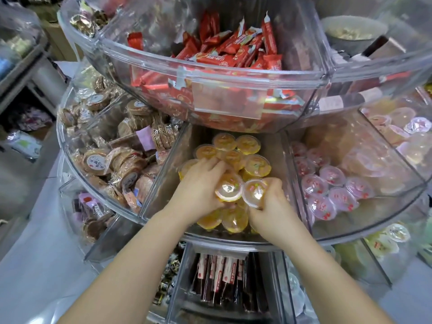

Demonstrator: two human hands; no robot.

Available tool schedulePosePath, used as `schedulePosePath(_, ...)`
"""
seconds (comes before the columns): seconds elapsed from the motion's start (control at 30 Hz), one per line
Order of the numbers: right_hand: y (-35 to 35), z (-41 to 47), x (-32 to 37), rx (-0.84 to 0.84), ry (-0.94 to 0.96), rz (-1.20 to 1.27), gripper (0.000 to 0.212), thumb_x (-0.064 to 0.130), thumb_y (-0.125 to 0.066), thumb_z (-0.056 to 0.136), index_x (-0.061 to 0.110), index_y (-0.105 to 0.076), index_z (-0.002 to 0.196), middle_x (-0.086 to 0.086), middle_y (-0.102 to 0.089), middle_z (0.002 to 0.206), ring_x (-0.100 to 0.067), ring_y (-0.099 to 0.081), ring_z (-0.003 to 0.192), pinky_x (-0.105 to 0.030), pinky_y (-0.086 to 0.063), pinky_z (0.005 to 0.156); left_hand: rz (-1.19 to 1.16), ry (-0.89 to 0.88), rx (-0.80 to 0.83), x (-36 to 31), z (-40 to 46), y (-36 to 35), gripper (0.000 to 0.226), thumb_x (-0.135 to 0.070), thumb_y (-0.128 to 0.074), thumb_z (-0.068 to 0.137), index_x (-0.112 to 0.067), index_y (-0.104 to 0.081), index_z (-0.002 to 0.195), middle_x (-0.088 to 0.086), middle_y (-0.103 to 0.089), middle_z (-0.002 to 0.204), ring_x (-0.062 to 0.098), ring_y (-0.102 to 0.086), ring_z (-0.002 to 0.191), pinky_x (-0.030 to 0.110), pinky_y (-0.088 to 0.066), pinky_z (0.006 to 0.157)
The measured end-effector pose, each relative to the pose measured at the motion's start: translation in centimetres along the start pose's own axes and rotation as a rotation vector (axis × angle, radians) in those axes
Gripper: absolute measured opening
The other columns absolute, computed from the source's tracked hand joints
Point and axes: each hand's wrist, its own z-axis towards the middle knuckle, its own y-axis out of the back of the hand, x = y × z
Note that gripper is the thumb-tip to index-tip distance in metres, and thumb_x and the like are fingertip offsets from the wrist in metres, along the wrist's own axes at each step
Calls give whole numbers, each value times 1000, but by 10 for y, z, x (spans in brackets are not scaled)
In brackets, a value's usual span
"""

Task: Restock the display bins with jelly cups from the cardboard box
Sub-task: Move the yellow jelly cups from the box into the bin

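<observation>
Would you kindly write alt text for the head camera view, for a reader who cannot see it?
Two bare hands, left hand and right hand, each set an orange jelly cup into the middle clear bin of a tiered display. Pink jelly cups fill the bin to the right, wrapped brown cakes the left, red wrapped bars the tier above.

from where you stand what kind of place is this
Most likely a snack or sweet shop. A tiered stand of clear plastic bins holds loose wrapped goods: red snack bars on top, orange jelly cups and wrapped biscuits below. Both hands, left and right, hold jelly cups over the orange bin.
</observation>
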Motion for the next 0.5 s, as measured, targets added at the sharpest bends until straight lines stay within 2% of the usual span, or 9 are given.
schedulePosePath(0.07, -2, 4, 1, 6, -43, 7, 47, 19, -60, 86, 11, -30, 121, -10, -50, 123, -28, -55, 103, -29, -41, 75, 175, -17, 19, 1, 2, -2, 77, -53, -80, 55, -23, -52, 120, -2, -52, 120, 23, -40, 112, 35, -28, 88)
schedulePosePath(0.17, -3, 10, 0, 36, -126, 25, 54, 21, -65, 83, 7, -31, 124, -11, -51, 123, -28, -54, 106, -27, -38, 76, 148, 28, 85, 7, 2, -2, 84, -54, -76, 59, -28, -43, 132, -2, -44, 127, 21, -29, 117, 34, -18, 92)
schedulePosePath(0.23, -1, 12, -2, 56, -181, 84, 49, 22, -65, 83, 7, -36, 120, -10, -55, 117, -25, -55, 97, -28, -40, 73, 102, 10, 101, 12, 1, 0, 82, -45, -76, 63, -29, -40, 135, -3, -45, 128, 19, -30, 118, 35, -20, 95)
schedulePosePath(0.33, -1, 14, -3, 59, -235, 173, 46, 23, -66, 82, 9, -41, 118, -6, -57, 106, -22, -58, 91, -31, -48, 72, 61, 11, 98, 16, 1, 4, 70, -39, -73, 66, -31, -47, 131, -3, -49, 126, 21, -35, 118, 40, -26, 96)
schedulePosePath(0.4, -3, 15, -1, 41, -259, 232, 49, 22, -68, 80, 10, -40, 119, 0, -54, 96, -15, -55, 82, -27, -45, 62, 44, 32, 91, 15, 2, 4, 67, -41, -72, 65, -30, -49, 127, -3, -49, 124, 21, -35, 117, 40, -25, 96)
schedulePosePath(0.43, -4, 16, 0, 35, -268, 248, 52, 22, -69, 80, 10, -39, 121, 1, -53, 97, -13, -53, 81, -27, -42, 61, 53, 39, 83, 13, 2, 3, 67, -42, -72, 66, -30, -49, 127, -3, -48, 124, 20, -35, 117, 40, -25, 95)
schedulePosePath(0.5, -6, 18, 0, 30, -261, 208, 56, 26, -70, 79, 11, -40, 124, -3, -56, 109, -19, -52, 91, -28, -39, 69, 93, 47, 62, 12, 3, 2, 67, -38, -73, 67, -28, -46, 128, -3, -48, 124, 21, -36, 117, 40, -27, 94)
